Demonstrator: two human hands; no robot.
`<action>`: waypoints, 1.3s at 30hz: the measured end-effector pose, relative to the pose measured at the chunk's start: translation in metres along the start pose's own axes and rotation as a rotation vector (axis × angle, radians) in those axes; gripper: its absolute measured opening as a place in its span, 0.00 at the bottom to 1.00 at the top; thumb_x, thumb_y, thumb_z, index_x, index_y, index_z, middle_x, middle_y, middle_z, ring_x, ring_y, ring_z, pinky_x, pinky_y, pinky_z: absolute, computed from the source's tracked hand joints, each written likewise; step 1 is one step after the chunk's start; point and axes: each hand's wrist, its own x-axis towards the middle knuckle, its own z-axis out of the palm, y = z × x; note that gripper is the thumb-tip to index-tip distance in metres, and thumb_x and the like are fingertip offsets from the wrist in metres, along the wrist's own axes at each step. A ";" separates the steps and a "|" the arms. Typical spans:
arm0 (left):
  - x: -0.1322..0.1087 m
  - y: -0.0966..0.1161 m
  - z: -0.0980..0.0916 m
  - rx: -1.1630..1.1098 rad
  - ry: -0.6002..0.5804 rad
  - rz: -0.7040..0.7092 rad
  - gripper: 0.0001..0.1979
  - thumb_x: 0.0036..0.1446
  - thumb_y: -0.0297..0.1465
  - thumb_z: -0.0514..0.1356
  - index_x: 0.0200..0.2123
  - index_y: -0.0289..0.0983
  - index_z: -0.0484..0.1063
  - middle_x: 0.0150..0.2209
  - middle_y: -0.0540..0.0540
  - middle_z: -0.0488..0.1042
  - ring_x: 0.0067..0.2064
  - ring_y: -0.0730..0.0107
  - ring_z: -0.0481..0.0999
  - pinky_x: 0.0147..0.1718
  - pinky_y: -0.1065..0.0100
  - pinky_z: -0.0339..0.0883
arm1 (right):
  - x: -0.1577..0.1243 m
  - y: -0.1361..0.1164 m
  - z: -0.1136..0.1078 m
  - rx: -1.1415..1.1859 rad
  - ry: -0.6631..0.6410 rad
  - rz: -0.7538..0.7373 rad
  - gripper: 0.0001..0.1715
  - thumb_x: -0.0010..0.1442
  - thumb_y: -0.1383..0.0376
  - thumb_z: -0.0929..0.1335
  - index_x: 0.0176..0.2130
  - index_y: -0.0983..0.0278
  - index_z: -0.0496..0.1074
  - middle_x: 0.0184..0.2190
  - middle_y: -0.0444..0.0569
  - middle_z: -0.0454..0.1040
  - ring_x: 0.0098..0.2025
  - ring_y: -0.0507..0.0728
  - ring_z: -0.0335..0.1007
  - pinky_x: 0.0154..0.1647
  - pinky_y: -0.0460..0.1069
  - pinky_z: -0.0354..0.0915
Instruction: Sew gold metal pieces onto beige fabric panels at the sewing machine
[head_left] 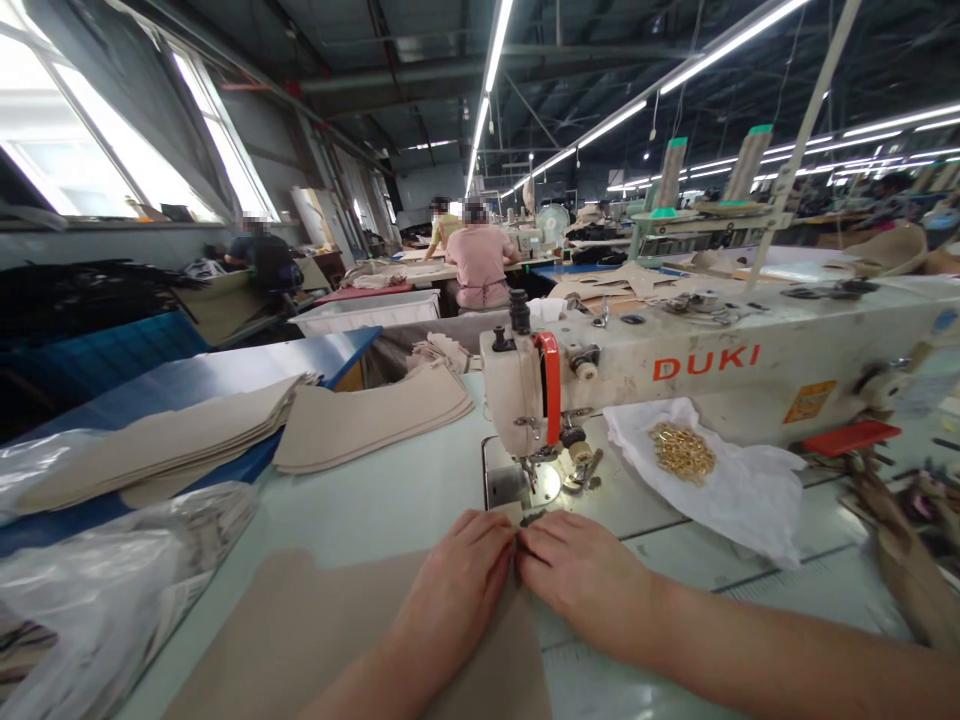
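In front of the white sewing machine (622,350), my two hands come together at the edge of a beige fabric panel (322,610). My left hand (461,570) has its fingers closed on the panel near its far corner. Against it, my right hand (581,575) pinches the same edge, its fingertips close to the left ones. A small beige strip (508,512) shows just beyond the fingers. The machine's needle area (544,480) is lit, a short way past my fingertips.
Gold metal rings or clasps (682,452) lie on a white cloth (757,500) right of the needle. Stacked beige panels (367,415) lie at the left, beside a plastic bag (127,590). Thread cones (750,165) stand behind the machine. A person in pink (484,260) sits farther off.
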 end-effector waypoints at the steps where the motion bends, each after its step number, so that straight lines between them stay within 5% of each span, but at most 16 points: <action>1: 0.002 0.001 0.001 0.008 0.002 -0.002 0.07 0.58 0.21 0.55 0.36 0.36 0.71 0.37 0.45 0.75 0.40 0.63 0.73 0.41 0.62 0.72 | 0.000 0.002 0.000 -0.006 -0.002 -0.005 0.06 0.61 0.69 0.66 0.39 0.68 0.71 0.39 0.52 0.72 0.42 0.59 0.66 0.47 0.54 0.63; 14: 0.044 -0.022 0.025 0.053 0.067 0.045 0.09 0.61 0.25 0.52 0.33 0.36 0.72 0.35 0.44 0.76 0.39 0.63 0.74 0.41 0.60 0.71 | 0.002 0.046 0.000 0.003 -0.067 0.056 0.06 0.61 0.70 0.66 0.41 0.69 0.70 0.40 0.52 0.72 0.44 0.58 0.66 0.50 0.52 0.61; 39: 0.050 -0.032 0.024 0.017 0.180 0.044 0.11 0.58 0.25 0.53 0.33 0.37 0.76 0.35 0.45 0.79 0.38 0.66 0.77 0.39 0.67 0.74 | 0.006 0.045 0.001 0.045 -0.061 0.143 0.07 0.63 0.71 0.63 0.40 0.68 0.70 0.41 0.53 0.73 0.44 0.58 0.67 0.45 0.52 0.61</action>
